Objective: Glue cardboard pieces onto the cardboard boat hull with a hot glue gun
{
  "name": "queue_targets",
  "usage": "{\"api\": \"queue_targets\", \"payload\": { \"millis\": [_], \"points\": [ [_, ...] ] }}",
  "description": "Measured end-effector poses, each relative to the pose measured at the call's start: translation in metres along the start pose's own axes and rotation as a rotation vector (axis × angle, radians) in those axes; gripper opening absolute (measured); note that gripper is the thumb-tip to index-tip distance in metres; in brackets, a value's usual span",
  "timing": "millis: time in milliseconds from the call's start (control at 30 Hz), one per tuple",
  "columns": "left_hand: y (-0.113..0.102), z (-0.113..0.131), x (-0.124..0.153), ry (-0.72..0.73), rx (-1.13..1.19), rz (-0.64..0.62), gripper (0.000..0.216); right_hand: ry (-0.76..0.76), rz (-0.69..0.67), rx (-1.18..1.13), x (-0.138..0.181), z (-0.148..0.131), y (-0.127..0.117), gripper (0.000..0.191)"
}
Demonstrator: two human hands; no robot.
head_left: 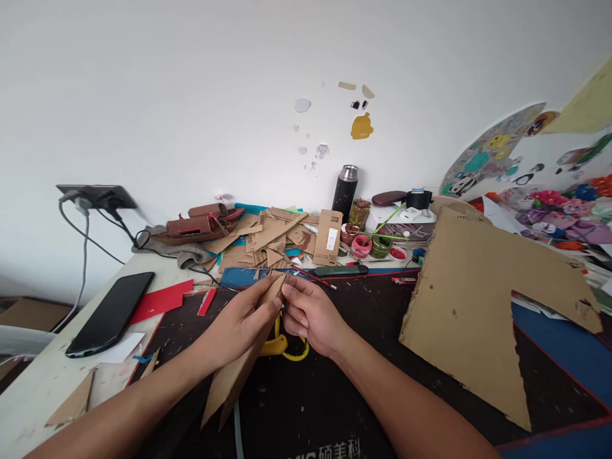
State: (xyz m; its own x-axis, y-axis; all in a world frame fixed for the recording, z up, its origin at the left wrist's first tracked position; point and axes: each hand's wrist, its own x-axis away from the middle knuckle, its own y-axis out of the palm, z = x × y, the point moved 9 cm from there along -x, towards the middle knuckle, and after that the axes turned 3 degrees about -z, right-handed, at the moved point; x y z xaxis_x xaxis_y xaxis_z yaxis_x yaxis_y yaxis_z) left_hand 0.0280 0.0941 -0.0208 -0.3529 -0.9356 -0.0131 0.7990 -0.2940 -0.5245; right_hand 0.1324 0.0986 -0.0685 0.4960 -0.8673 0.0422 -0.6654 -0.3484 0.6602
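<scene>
A long, narrow piece of folded brown cardboard [246, 373] slants up from the dark mat, its far end between my two hands. My left hand [246, 319] is closed round its upper left side, thumb along the face. Fingertips of my right hand [310, 312] pinch the same far tip from the right. Just beneath my hands lie yellow-handled scissors [282, 346], partly hidden by the cardboard and my fingers.
A large cut cardboard sheet [463, 312] lies to the right. Cardboard scraps [268, 239], paint jars [362, 245] and a black thermos [345, 194] stand at the back. To the left are a phone [112, 312] and red paper [160, 301].
</scene>
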Motion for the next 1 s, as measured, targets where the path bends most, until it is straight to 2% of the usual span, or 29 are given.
{"api": "queue_targets", "payload": {
  "millis": [600,1000],
  "points": [
    [0.002,0.003,0.000,0.049,0.094,-0.030,0.057,0.003,-0.010,0.007,0.000,0.001,0.000,0.047],
    [-0.002,-0.010,0.004,-0.078,0.032,-0.018,0.079,0.012,-0.017,0.012,0.001,-0.001,0.002,0.049]
  ]
}}
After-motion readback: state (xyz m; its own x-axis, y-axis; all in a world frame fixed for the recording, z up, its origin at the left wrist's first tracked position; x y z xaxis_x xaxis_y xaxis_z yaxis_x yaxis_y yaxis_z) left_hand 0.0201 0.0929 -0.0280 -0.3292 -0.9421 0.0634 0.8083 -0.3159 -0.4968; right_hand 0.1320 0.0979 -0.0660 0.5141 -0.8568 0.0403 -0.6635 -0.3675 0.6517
